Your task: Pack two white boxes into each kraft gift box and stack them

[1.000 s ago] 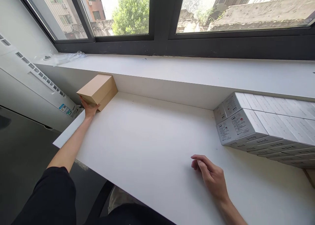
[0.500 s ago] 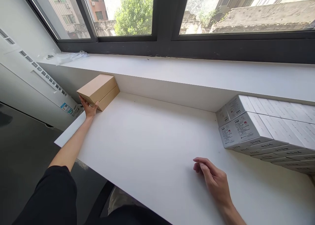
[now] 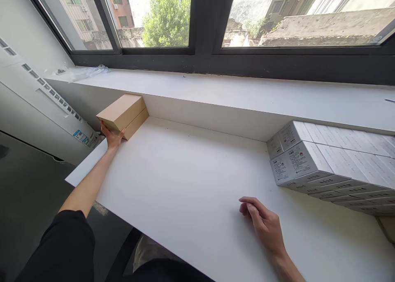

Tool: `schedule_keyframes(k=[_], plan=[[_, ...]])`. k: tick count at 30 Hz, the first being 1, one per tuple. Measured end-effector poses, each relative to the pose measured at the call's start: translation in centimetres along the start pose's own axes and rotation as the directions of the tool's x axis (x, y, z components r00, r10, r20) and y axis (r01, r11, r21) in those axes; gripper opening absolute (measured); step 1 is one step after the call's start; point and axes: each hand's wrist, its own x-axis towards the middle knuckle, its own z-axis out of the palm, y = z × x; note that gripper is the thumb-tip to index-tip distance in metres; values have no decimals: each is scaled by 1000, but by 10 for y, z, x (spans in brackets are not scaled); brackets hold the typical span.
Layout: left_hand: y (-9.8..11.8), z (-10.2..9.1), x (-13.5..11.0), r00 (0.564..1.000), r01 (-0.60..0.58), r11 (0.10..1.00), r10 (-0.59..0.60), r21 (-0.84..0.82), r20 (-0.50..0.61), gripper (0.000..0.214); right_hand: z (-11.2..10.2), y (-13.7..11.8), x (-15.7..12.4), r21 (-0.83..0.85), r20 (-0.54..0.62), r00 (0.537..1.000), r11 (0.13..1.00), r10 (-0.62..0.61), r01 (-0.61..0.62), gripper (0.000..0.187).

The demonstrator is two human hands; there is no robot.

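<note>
A plain tan cardboard box (image 3: 121, 107), closed and smooth-topped, sits flat on a matching lower box (image 3: 136, 124); both lie over there at the back left of the desk (image 3: 173, 171), long sides lined up.

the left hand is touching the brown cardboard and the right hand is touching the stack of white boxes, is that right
The right hand is wrong: the head view shows it over the white tabletop, apart from the white boxes. The left hand is touching the brown cardboard, as stated.
</note>
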Motion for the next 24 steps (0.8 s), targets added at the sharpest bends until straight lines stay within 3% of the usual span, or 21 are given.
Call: schedule_keyframes(k=[3, 6, 10, 13, 17, 21, 23, 24], plan=[[7, -2, -5, 992, -45, 997, 52, 63, -112, 119, 0, 1, 0, 7, 6, 1000, 1000, -6, 6, 29], [14, -5, -9, 994, -66, 992, 75, 109, -78, 116, 1, -1, 0, 5, 8, 1000, 1000, -17, 17, 28], [24, 0, -19, 996, 59, 993, -50, 107, -78, 116, 5, -9, -4, -34, -15, 997, 997, -73, 73, 27], [37, 15, -47, 990, 140, 985, -136, 99, -40, 120, 3, -18, -12, -137, -47, 977, 970, -209, 201, 24], [64, 38, -116, 981, 135, 991, -136, 17, 135, 119, -13, -32, -30, -272, -80, 950, 924, -301, 270, 23], [92, 58, -180, 900, 177, 984, -151, -24, 409, 113, -52, -52, -51, -449, -156, 902, 842, -402, 298, 24], [103, 70, -200, 846, 14, 1000, 2, -27, 533, 101, -82, -63, -60, -590, -210, 841, 751, -499, 298, 25], [107, 76, -207, 794, -121, 992, 121, -40, 596, 92, -101, -69, -64, -667, -237, 805, 694, -543, 272, 24]])
